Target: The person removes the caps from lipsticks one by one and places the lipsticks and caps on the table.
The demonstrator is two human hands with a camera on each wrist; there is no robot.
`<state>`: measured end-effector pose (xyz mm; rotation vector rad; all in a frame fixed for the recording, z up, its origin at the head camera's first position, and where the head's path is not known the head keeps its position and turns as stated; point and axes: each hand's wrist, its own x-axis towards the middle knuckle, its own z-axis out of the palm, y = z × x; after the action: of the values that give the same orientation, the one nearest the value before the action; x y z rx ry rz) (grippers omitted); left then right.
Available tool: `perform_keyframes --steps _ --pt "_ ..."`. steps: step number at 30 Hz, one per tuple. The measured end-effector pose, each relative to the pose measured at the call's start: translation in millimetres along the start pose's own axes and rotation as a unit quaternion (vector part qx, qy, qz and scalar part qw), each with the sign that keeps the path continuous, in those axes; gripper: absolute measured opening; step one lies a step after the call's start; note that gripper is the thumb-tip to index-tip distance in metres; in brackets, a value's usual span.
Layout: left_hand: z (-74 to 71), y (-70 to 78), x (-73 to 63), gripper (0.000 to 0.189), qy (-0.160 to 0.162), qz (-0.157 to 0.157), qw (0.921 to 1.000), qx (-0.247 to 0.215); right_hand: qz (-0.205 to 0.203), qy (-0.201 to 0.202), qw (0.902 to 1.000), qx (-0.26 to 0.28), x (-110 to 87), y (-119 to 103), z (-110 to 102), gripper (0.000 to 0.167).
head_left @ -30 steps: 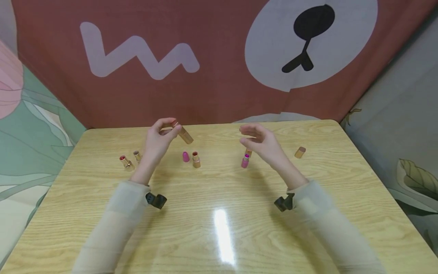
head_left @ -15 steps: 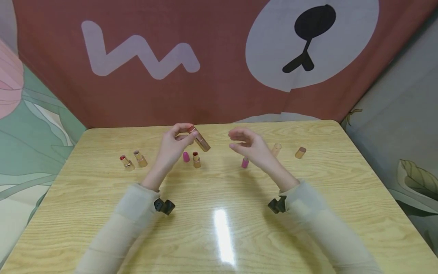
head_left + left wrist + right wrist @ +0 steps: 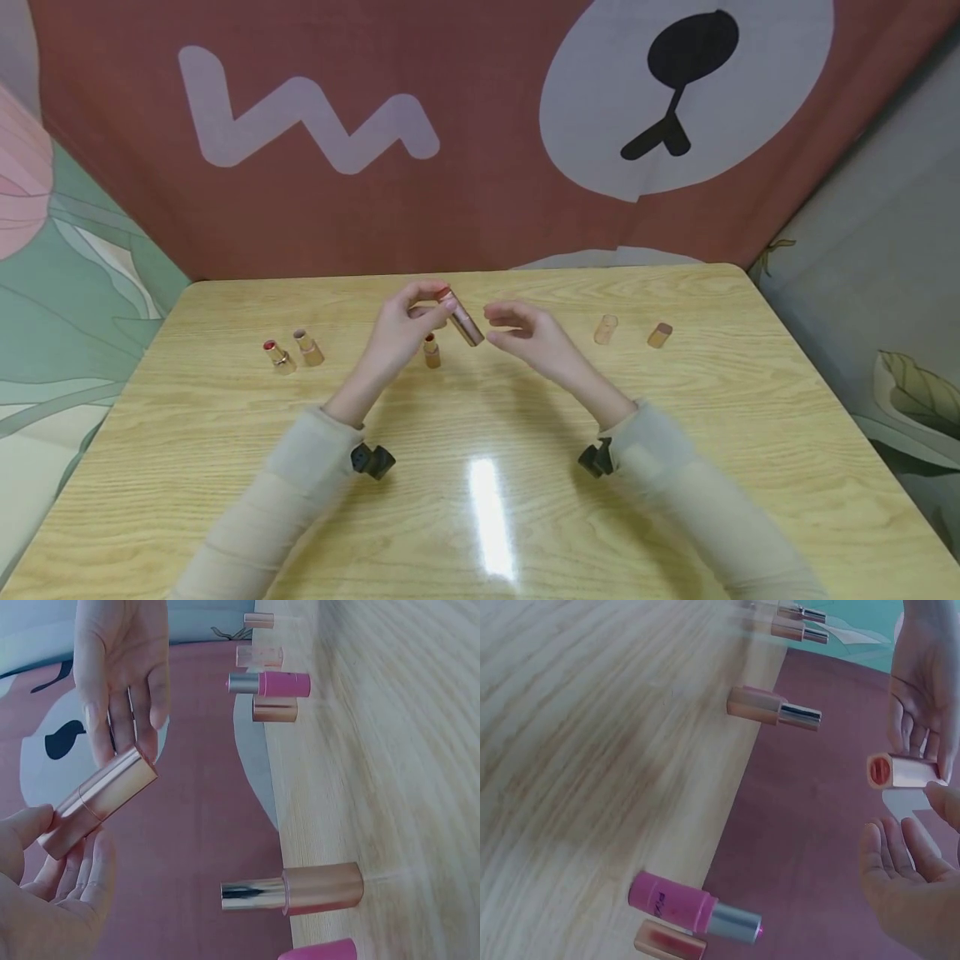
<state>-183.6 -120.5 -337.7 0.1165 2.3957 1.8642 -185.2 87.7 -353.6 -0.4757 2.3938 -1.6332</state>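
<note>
My left hand (image 3: 408,325) pinches a closed rose-gold lipstick tube (image 3: 467,323) between thumb and fingers, holding it tilted above the table. Its far end points toward my right hand (image 3: 528,333), whose fingers are loosely bent with nothing held. In the left wrist view, the fingertips of that hand overlap the far end of the tube. A reddish inset shows in the tube's end face in the right wrist view. Below stands an uncapped gold lipstick base (image 3: 322,889), and beside it a pink cap (image 3: 322,951). An uncapped pink lipstick (image 3: 682,904) stands beneath my right hand, hidden in the head view.
Two uncapped gold lipsticks stand at the left, one with a red top (image 3: 279,357) and one with a darker top (image 3: 307,347). A clear cap (image 3: 605,329) and a gold cap (image 3: 660,335) stand at the right. A red printed cloth (image 3: 480,208) hangs behind the table.
My left hand has moved right and slightly nearer with the lipstick tube. My right hand has come left toward it, uncovering the clear cap and covering the pink lipstick in the head view.
</note>
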Motion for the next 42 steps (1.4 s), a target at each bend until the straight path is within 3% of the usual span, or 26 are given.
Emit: perform_keyframes --steps 7,15,26,31,39,42 --pt "6.2 -0.7 -1.2 0.036 -0.011 -0.001 0.9999 -0.004 -0.001 -0.004 1.0000 0.000 -0.4 1 7 0.042" --pt "10.6 2.9 -5.5 0.036 -0.031 -0.006 0.9994 -0.016 0.009 -0.038 0.9992 -0.004 -2.5 0 9 0.040" --pt "10.5 1.5 -6.5 0.035 -0.044 -0.011 0.9986 -0.029 0.004 -0.041 0.9991 -0.006 -1.5 3 11 0.034" --pt "10.5 1.6 -6.7 0.035 -0.036 -0.017 0.9988 -0.028 0.000 -0.040 0.9992 -0.008 -1.5 3 10 0.032" --pt "1.6 5.2 -2.3 0.038 0.019 0.003 0.9995 -0.026 0.024 -0.019 0.9994 -0.013 -1.5 12 10 0.031" --pt "-1.8 6.8 -2.2 0.038 0.024 -0.009 0.9996 -0.009 0.029 -0.013 0.9994 -0.017 -1.2 16 9 0.031"
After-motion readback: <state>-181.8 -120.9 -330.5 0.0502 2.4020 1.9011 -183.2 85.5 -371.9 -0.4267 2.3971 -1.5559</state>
